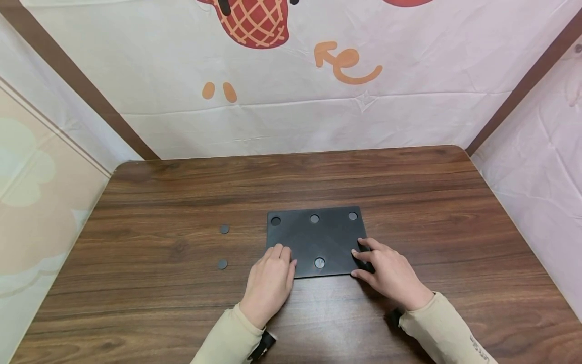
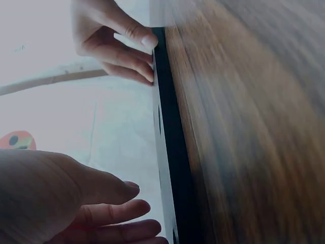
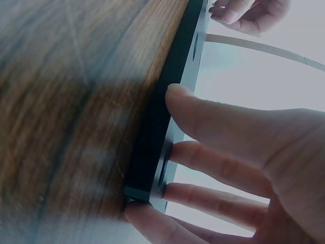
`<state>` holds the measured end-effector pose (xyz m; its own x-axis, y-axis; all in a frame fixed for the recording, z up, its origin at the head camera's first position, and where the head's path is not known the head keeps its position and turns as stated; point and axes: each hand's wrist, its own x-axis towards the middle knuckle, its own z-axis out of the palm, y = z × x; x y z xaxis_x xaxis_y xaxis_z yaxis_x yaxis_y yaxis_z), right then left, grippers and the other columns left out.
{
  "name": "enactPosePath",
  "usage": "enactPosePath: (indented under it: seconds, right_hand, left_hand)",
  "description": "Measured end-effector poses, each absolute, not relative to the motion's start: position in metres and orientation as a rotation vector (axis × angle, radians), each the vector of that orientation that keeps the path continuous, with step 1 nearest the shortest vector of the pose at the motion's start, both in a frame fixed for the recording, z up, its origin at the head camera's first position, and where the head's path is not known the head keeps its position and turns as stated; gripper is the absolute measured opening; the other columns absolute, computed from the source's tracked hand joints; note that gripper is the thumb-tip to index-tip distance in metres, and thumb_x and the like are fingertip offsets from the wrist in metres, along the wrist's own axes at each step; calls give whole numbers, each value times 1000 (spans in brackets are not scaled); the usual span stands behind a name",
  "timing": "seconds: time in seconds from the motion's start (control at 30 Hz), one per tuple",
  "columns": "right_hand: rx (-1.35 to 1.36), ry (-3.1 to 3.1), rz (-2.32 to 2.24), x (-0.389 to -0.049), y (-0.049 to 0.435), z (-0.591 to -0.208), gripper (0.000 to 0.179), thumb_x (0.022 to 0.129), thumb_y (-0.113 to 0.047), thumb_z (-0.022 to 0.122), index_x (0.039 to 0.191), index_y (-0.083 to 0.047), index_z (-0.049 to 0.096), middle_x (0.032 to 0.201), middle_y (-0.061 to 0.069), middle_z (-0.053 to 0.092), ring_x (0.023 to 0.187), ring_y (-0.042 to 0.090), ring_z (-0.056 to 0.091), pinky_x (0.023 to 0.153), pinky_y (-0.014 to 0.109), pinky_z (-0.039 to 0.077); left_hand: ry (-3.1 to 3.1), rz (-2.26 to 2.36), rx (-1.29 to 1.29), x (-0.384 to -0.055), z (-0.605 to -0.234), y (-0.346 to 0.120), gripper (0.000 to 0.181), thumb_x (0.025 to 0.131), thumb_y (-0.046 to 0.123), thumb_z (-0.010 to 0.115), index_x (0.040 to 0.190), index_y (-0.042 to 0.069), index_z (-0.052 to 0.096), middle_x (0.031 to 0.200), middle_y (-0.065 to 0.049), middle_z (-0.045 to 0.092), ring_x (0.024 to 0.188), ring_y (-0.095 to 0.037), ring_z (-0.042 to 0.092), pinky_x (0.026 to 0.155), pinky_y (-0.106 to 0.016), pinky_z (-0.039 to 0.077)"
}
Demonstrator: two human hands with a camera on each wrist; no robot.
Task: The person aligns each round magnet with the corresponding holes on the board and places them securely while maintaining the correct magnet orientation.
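Apparently between hands [image 1: 270, 283] [image 1: 392, 270]: black board [image 1: 313, 240]

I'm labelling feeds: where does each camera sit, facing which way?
Head: worn on the head, facing forward and down at the table and plate; left hand, right hand and sleeves show.
Left wrist: worn there, facing along the plate's near edge; left hand close, right beyond.
Right wrist: worn there, facing back along that edge; right hand close, left beyond.
Both wrist views share that edge and both hands.

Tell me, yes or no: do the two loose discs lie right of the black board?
No, the farther disc and the nearer disc both lie left of the black board on the wooden table.
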<state>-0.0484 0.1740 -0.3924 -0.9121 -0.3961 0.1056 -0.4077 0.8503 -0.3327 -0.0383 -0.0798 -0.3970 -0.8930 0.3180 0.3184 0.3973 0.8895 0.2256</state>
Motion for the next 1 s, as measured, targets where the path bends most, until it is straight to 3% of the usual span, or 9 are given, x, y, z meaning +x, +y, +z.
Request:
enactPosePath:
  seconds: [0.5,1.0]
  right_hand:
    - [652,-2997,551,-48,174,-392,43,76,-27,81,113,-6,72,125,16,62,105,33,65,79,47,54]
    - [643,-3005,557,-47,174,-393,43,77,-27,81,113,-7,72,126,16,61,106,33,64,78,47,54]
  left_hand:
    - [-2814,-371,-455,-39,-395,-97,14,85,7,69,79,3,57,74,-7,50,65,-21,51,48,-28,45]
    - [-2824,-229,-434,-36,-393,-110,17,73,-6,72,82,1,60,81,-10,55,68,-24,53,45,-29,44]
